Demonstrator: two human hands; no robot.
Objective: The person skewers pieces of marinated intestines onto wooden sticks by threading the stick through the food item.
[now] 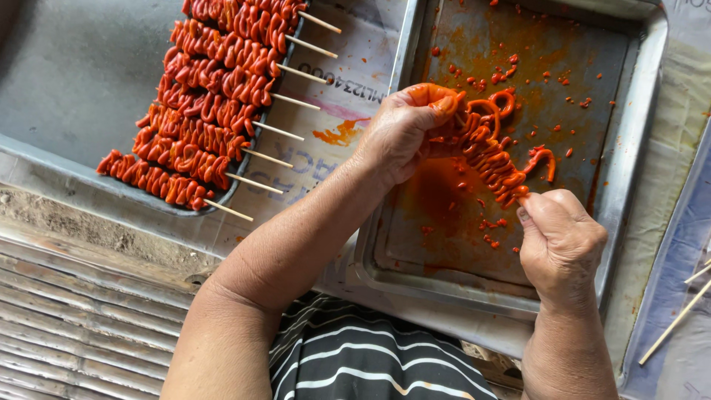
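While both hands are raised over a shallow rectangular metal tray [635,111] smeared with orange-red sauce, a skewer of coiled, red-marinated meat strips [489,159] is held between them. The left hand [404,130] is closed around the upper end of the coiled meat, its sauce-stained fingers [437,98] curled tightly over the strips. The right hand [561,241] is pinched shut at the lower end of the skewer, thumb and fingertips pressed together just beneath the last coil. The skewer is tilted, running from upper left to lower right above the tray's bare middle, and one loose strip is seen curling off to its right. Small red scraps are scattered across the tray floor. To the left, well apart from the hands, a row of finished red meat skewers [200,111] is laid side by side on a dark flat pan [67,74], their pale wooden stick ends pointing right. Printed paper [348,89] is spread on the surface between the two trays. A few bare wooden sticks [678,318] are visible at the right edge.
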